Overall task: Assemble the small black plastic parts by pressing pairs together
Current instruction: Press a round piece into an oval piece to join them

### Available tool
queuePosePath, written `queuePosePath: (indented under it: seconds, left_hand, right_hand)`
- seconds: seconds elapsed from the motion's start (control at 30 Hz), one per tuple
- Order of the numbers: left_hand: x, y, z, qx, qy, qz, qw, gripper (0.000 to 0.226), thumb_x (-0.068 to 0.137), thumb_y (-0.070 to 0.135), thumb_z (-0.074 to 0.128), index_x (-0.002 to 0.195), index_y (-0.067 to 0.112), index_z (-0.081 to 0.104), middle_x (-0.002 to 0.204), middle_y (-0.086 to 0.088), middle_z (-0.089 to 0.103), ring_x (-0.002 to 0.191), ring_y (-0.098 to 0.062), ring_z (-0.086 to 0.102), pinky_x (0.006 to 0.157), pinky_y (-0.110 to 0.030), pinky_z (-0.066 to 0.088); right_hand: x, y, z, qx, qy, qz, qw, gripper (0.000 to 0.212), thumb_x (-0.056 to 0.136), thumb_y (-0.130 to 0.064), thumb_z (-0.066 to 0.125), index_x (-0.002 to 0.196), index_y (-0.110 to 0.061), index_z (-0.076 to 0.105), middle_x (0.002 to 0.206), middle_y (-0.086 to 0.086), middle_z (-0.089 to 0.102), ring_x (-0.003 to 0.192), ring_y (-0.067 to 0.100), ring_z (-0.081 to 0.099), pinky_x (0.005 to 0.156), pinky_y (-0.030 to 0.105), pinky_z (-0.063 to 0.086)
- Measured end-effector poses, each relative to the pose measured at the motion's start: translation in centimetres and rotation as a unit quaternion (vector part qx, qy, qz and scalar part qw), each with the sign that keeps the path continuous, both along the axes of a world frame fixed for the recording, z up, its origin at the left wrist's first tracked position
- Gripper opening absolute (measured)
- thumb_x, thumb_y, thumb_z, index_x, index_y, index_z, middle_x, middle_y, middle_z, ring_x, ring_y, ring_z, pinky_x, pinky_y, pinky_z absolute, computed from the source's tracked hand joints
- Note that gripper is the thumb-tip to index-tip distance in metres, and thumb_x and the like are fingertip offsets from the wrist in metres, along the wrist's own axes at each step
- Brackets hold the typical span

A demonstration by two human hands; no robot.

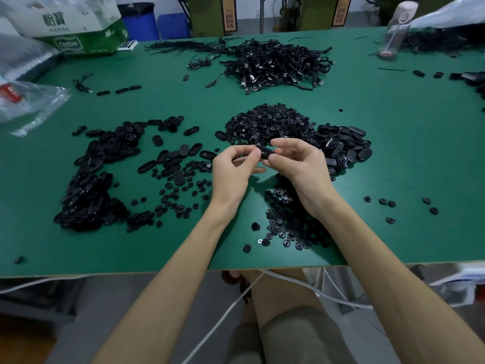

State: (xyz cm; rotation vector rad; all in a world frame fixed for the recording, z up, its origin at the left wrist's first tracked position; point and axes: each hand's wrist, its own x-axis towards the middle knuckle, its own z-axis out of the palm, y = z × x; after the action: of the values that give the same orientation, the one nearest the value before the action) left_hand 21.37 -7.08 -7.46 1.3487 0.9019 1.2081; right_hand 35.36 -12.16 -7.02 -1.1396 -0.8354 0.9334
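Bare forearms (168, 271) cross the edge of the green tabletop (393, 153). Just this side of the heap of small round black plastic studs (270, 122), the right hand (299, 164) pinches an oblong black plastic shell (267, 154), long axis sideways; the left hand (232, 169) pinches its other end.

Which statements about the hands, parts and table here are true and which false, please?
1. The left hand and right hand pinch a black part above the table. True.
2. The table top is red. False: it is green.
3. A heap of black cables lies on the far side. True.
4. The clear bottle stands at the near left. False: it stands far right.
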Motion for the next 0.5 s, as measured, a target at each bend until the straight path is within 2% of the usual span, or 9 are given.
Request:
queuePosePath:
  seconds: [0.13, 0.23, 0.37, 0.5]
  left_hand:
    - [-0.44, 0.05, 0.37, -0.082, -0.094, -0.047, 0.991, 0.013, 0.098, 0.01, 0.07, 0.105, 0.0, 0.07, 0.105, -0.016, 0.077, 0.095, -0.027, 0.077, 0.078, -0.029, 0.061]
    - [-0.72, 0.22, 0.64, -0.132, -0.136, -0.065, 0.98, 0.012, 0.096, 0.012, 0.071, 0.105, 0.004, 0.071, 0.107, -0.013, 0.078, 0.096, -0.021, 0.077, 0.075, -0.026, 0.06]
    - [-1.02, 0.33, 0.84, -0.164, -0.155, -0.093, 0.97, 0.012, 0.092, 0.015, 0.075, 0.103, 0.009, 0.075, 0.106, -0.008, 0.079, 0.093, -0.014, 0.076, 0.074, -0.021, 0.057]
    - [-1.08, 0.23, 0.9, -0.163, -0.149, -0.103, 0.97, 0.029, 0.08, 0.024, 0.081, 0.104, 0.009, 0.076, 0.108, -0.01, 0.079, 0.094, -0.014, 0.076, 0.075, -0.021, 0.057]
  right_hand:
    - [0.19, -0.11, 0.26, 0.005, 0.045, -0.003, 0.999, 0.029, 0.09, 0.014, 0.067, 0.117, 0.006, 0.067, 0.1, 0.014, 0.062, 0.091, 0.025, 0.069, 0.098, 0.041, 0.058]
    - [0.19, -0.3, 0.52, 0.007, 0.063, -0.004, 0.998, 0.027, 0.091, 0.014, 0.065, 0.117, 0.007, 0.066, 0.105, 0.017, 0.06, 0.093, 0.024, 0.067, 0.097, 0.04, 0.058]
    - [0.05, -0.46, 0.71, 0.005, 0.069, -0.011, 0.998, 0.026, 0.091, 0.014, 0.066, 0.115, 0.006, 0.067, 0.103, 0.015, 0.063, 0.091, 0.021, 0.068, 0.095, 0.037, 0.058]
    - [0.06, -0.44, 0.73, 0.006, 0.068, -0.015, 0.998, 0.026, 0.09, 0.014, 0.066, 0.115, 0.004, 0.068, 0.101, 0.012, 0.065, 0.094, 0.021, 0.068, 0.097, 0.038, 0.058]
